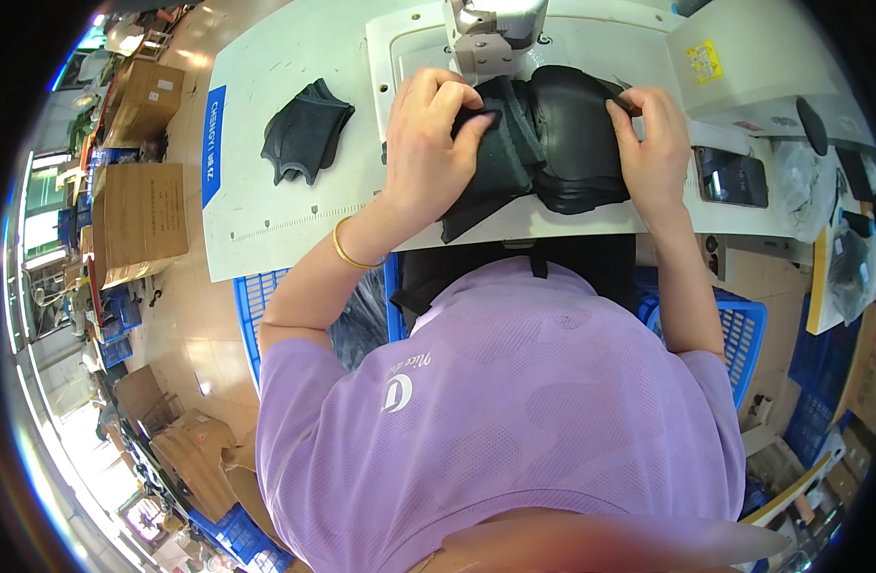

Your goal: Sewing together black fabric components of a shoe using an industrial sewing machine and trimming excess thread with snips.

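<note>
My left hand (428,134) is closed on the edge of a dark leather piece (503,158) with a dull greenish underside, its fingers curled and the thumb pressed in. Right beside it, a stack of smooth black leather pieces (576,129) lies on the white sewing table. At the far right edge of that stack, my right hand (656,143) pinches a thin black edge between thumb and fingers. The head of a sewing machine (495,38) stands just beyond both pieces; its needle area is partly hidden. More cut dark leather pieces (307,134) lie to the left.
A dark phone (732,177) rests at the table's right, near a clear plastic bag (803,191). The machine's pale body (763,67) rises at the far right. Blue baskets (739,339) stand under the table's front edge. Cardboard boxes (142,215) sit on the floor at left.
</note>
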A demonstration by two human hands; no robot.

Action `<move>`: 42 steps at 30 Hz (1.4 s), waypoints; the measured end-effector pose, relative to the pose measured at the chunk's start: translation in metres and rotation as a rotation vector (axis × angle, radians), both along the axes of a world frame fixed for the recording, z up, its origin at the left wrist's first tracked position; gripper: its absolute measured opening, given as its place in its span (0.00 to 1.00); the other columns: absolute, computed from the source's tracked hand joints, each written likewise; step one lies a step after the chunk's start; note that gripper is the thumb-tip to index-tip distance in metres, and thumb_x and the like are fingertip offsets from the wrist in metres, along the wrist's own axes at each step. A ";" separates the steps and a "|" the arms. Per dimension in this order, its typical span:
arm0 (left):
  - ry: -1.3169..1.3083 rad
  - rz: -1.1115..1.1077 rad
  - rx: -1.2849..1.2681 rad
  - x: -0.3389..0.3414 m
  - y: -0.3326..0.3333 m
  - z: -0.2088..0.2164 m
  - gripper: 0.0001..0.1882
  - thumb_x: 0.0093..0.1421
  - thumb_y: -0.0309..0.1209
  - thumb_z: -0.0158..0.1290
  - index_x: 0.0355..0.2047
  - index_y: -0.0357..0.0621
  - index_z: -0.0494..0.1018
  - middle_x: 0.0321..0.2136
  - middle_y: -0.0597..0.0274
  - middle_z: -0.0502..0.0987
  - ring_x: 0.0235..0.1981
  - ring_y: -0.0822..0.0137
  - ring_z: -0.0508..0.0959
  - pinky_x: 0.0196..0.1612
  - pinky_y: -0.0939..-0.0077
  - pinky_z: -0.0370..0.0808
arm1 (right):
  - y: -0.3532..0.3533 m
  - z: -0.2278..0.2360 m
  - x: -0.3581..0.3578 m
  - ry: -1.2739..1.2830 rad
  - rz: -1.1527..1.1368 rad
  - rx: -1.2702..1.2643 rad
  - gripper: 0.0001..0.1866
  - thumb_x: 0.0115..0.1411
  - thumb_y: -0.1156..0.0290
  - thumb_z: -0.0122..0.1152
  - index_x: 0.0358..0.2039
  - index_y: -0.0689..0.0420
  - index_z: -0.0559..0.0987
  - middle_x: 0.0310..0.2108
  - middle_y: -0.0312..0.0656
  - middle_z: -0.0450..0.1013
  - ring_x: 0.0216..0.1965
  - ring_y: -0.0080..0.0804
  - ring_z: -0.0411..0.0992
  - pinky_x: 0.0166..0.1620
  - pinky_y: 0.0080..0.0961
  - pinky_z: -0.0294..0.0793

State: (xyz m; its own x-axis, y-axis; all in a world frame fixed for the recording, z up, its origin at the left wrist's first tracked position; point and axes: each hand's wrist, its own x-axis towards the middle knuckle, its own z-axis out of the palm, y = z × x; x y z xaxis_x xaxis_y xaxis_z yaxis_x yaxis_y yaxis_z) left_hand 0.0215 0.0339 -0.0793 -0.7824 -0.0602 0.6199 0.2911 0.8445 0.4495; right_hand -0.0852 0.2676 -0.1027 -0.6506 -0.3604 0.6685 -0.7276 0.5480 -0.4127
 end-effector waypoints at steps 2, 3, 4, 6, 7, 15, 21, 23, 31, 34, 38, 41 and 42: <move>-0.001 -0.038 0.115 0.001 -0.005 -0.002 0.10 0.51 0.22 0.63 0.32 0.38 0.74 0.31 0.58 0.75 0.35 0.56 0.75 0.41 0.68 0.72 | 0.001 0.001 -0.001 0.041 0.016 -0.003 0.12 0.54 0.73 0.68 0.38 0.60 0.78 0.34 0.41 0.75 0.36 0.41 0.74 0.43 0.32 0.74; -0.002 -0.076 0.232 0.002 -0.008 -0.002 0.08 0.52 0.20 0.62 0.31 0.38 0.74 0.29 0.58 0.76 0.33 0.58 0.77 0.40 0.70 0.73 | 0.002 0.005 0.000 -0.005 -0.016 -0.064 0.11 0.56 0.74 0.67 0.39 0.61 0.78 0.33 0.41 0.76 0.34 0.37 0.74 0.40 0.28 0.74; 0.037 -0.106 0.341 0.003 -0.009 0.006 0.06 0.55 0.19 0.60 0.31 0.38 0.74 0.27 0.61 0.77 0.30 0.67 0.79 0.37 0.76 0.75 | 0.003 0.008 0.001 -0.052 -0.050 -0.124 0.10 0.58 0.74 0.67 0.39 0.62 0.78 0.31 0.40 0.77 0.31 0.33 0.75 0.38 0.25 0.74; -0.030 -0.168 0.641 0.009 -0.020 0.022 0.05 0.58 0.17 0.58 0.35 0.36 0.76 0.30 0.66 0.79 0.33 0.77 0.79 0.39 0.84 0.76 | 0.007 0.023 0.005 -0.059 -0.051 -0.265 0.10 0.59 0.74 0.66 0.39 0.63 0.79 0.31 0.39 0.77 0.31 0.28 0.74 0.37 0.22 0.74; -0.036 -0.194 0.767 0.012 -0.022 0.038 0.06 0.59 0.16 0.58 0.36 0.35 0.77 0.31 0.67 0.80 0.34 0.78 0.79 0.41 0.86 0.76 | 0.010 0.032 0.008 -0.064 -0.061 -0.403 0.09 0.60 0.74 0.66 0.40 0.64 0.79 0.31 0.39 0.78 0.30 0.23 0.74 0.36 0.18 0.74; -0.211 -0.420 0.647 0.021 0.004 0.097 0.07 0.52 0.16 0.62 0.31 0.36 0.79 0.31 0.66 0.79 0.36 0.76 0.78 0.43 0.83 0.73 | -0.036 0.079 0.055 -0.272 0.389 -0.384 0.07 0.62 0.77 0.61 0.41 0.62 0.80 0.32 0.37 0.79 0.31 0.18 0.74 0.37 0.15 0.73; -0.337 -0.328 0.602 0.015 0.003 0.092 0.06 0.52 0.17 0.63 0.30 0.36 0.78 0.35 0.59 0.79 0.36 0.72 0.76 0.42 0.81 0.72 | -0.044 0.073 0.066 -0.563 0.557 -0.513 0.07 0.65 0.76 0.59 0.42 0.63 0.78 0.29 0.37 0.77 0.30 0.18 0.74 0.34 0.15 0.72; -0.349 -0.316 0.628 0.014 0.003 0.091 0.06 0.52 0.17 0.62 0.30 0.36 0.78 0.34 0.60 0.79 0.36 0.73 0.76 0.42 0.81 0.73 | -0.044 0.073 0.066 -0.564 0.555 -0.502 0.07 0.65 0.75 0.59 0.42 0.63 0.78 0.29 0.37 0.77 0.30 0.18 0.74 0.34 0.15 0.72; -0.369 -0.272 0.672 0.013 0.006 0.090 0.05 0.53 0.15 0.62 0.30 0.35 0.78 0.33 0.60 0.79 0.35 0.74 0.77 0.40 0.83 0.75 | -0.045 0.074 0.068 -0.665 0.526 -0.539 0.07 0.64 0.74 0.59 0.40 0.64 0.79 0.24 0.35 0.76 0.27 0.13 0.71 0.30 0.13 0.69; -0.343 -0.257 0.623 0.013 0.007 0.088 0.06 0.53 0.16 0.62 0.31 0.34 0.77 0.34 0.61 0.79 0.36 0.74 0.77 0.40 0.83 0.76 | -0.045 0.073 0.069 -0.696 0.486 -0.533 0.08 0.63 0.73 0.60 0.39 0.64 0.80 0.24 0.35 0.76 0.26 0.13 0.71 0.29 0.13 0.69; -0.286 -0.187 0.725 0.010 0.013 0.085 0.06 0.52 0.22 0.65 0.30 0.37 0.79 0.28 0.67 0.80 0.32 0.78 0.77 0.39 0.83 0.74 | -0.048 0.076 0.068 -0.675 0.463 -0.532 0.07 0.63 0.74 0.60 0.39 0.64 0.80 0.23 0.35 0.76 0.25 0.14 0.71 0.29 0.13 0.69; -0.328 -0.196 0.746 0.010 0.011 0.088 0.06 0.53 0.23 0.64 0.32 0.37 0.80 0.28 0.66 0.81 0.32 0.78 0.77 0.39 0.84 0.74 | -0.049 0.073 0.065 -0.597 0.450 -0.532 0.07 0.63 0.74 0.61 0.39 0.64 0.81 0.23 0.36 0.76 0.25 0.15 0.72 0.29 0.14 0.69; -0.399 -0.199 0.754 0.010 0.010 0.089 0.07 0.54 0.24 0.64 0.33 0.38 0.80 0.28 0.66 0.81 0.32 0.78 0.77 0.39 0.84 0.74 | -0.049 0.073 0.065 -0.596 0.453 -0.534 0.07 0.62 0.74 0.61 0.39 0.63 0.81 0.23 0.36 0.76 0.25 0.15 0.72 0.28 0.14 0.69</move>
State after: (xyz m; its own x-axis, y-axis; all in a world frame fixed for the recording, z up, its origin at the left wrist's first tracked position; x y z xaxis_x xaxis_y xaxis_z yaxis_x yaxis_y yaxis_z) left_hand 0.0313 0.0437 0.0102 -0.9720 -0.1827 0.1477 0.1036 0.2309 0.9674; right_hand -0.0203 0.2184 -0.0298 -0.8130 -0.4047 0.4186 -0.4120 -0.1082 -0.9047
